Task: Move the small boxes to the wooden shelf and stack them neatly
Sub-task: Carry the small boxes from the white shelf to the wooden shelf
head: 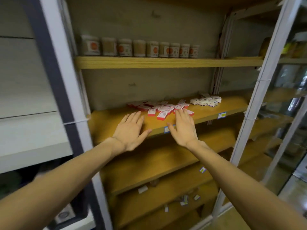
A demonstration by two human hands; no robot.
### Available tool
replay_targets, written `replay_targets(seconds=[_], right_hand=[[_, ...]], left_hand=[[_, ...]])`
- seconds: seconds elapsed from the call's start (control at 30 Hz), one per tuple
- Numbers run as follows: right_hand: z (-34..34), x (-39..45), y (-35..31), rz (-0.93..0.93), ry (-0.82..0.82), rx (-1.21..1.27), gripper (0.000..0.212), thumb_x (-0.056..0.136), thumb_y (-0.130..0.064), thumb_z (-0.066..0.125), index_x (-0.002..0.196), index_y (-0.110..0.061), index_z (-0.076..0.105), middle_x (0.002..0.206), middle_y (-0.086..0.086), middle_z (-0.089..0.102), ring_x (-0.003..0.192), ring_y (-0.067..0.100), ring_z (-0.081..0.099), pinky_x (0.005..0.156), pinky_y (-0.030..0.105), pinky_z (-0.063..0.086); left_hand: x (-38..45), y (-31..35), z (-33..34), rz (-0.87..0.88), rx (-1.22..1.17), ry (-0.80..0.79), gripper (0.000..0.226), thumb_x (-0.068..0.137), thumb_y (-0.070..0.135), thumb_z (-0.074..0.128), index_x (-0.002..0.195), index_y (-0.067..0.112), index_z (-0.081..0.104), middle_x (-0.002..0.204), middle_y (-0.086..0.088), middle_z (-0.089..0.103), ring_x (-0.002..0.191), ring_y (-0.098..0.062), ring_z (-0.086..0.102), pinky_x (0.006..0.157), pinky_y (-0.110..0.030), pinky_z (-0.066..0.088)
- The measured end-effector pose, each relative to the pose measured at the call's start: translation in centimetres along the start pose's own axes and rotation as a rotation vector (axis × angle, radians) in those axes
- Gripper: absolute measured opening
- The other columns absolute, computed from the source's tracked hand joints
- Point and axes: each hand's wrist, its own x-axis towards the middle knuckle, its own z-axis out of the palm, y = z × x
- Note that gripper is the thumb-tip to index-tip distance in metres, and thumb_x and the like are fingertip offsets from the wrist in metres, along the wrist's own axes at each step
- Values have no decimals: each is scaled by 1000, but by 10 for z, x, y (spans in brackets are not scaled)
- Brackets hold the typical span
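Several small red-and-white boxes (162, 108) lie scattered in a loose heap on the middle wooden shelf (108, 123). A cluster of small white boxes with blue marks (206, 101) sits further right on the same shelf. My left hand (131, 131) is stretched out flat over the shelf's front, fingers straight, just left of the heap and holding nothing. My right hand (183, 128) is also flat with fingers straight, its fingertips at the near edge of the red-and-white boxes. Both palms face down.
A row of labelled jars (139, 48) stands on the shelf above. Lower wooden shelves (149, 165) hold a few stray small boxes (184, 200). White metal uprights (259, 90) frame the unit. A glass cabinet (292, 97) stands to the right, grey panels to the left.
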Motion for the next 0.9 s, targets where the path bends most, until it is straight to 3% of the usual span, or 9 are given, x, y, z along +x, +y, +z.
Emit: replay_targets(seconds=[0.1,0.2,0.33,0.43,0.5,0.73,0.9], right_hand=[[-9,-39,-39,-35,-11,6,71,105,-52,39,159,-9,26,167,9,24,156,27,11,126,47,15],[-20,-71,-82,-128,42,71,65,105,-48,43,157,-11,32,164,8,31,154,26,19,125,45,21],[-35,-121,-159,-358,147,151,44,102,-30,55,142,-11,55,140,6,57,132,20,49,111,39,44],[-43,-141,-223,-636,76,145,33,99,-25,57,130,-14,64,122,2,65,111,17,57,91,31,53],[-42,-138,-260,-722,48,163,35,99,-25,56,131,-15,63,122,1,65,111,17,58,89,30,52],[-11,-116,-377,-759,-13,321,37,101,-27,51,135,-15,60,131,1,61,123,20,53,95,40,51],[21,-98,-457,-705,-62,450,39,101,-30,51,138,-19,57,135,-4,59,125,16,52,96,36,47]], left_hand=[[-59,-15,-17,95,9,52,78,99,66,12,157,17,31,167,-6,23,154,-23,18,127,-41,11],[-115,-32,-35,232,64,160,64,104,56,23,149,15,44,158,-9,39,148,-25,31,126,-42,17],[-186,-76,-59,284,131,250,51,104,46,38,140,14,56,152,-9,48,139,-25,43,120,-43,27],[-240,-126,-73,130,134,313,46,102,42,43,136,15,57,147,-9,52,131,-26,50,112,-41,33],[-266,-160,-80,17,153,316,43,100,41,45,132,15,57,143,-9,54,125,-28,54,106,-41,36],[-337,-264,-96,-388,180,243,50,100,47,47,141,17,48,154,-9,42,137,-30,46,113,-46,36],[-376,-335,-99,-616,156,200,56,97,49,53,143,17,46,155,-8,39,134,-29,48,111,-48,40]])
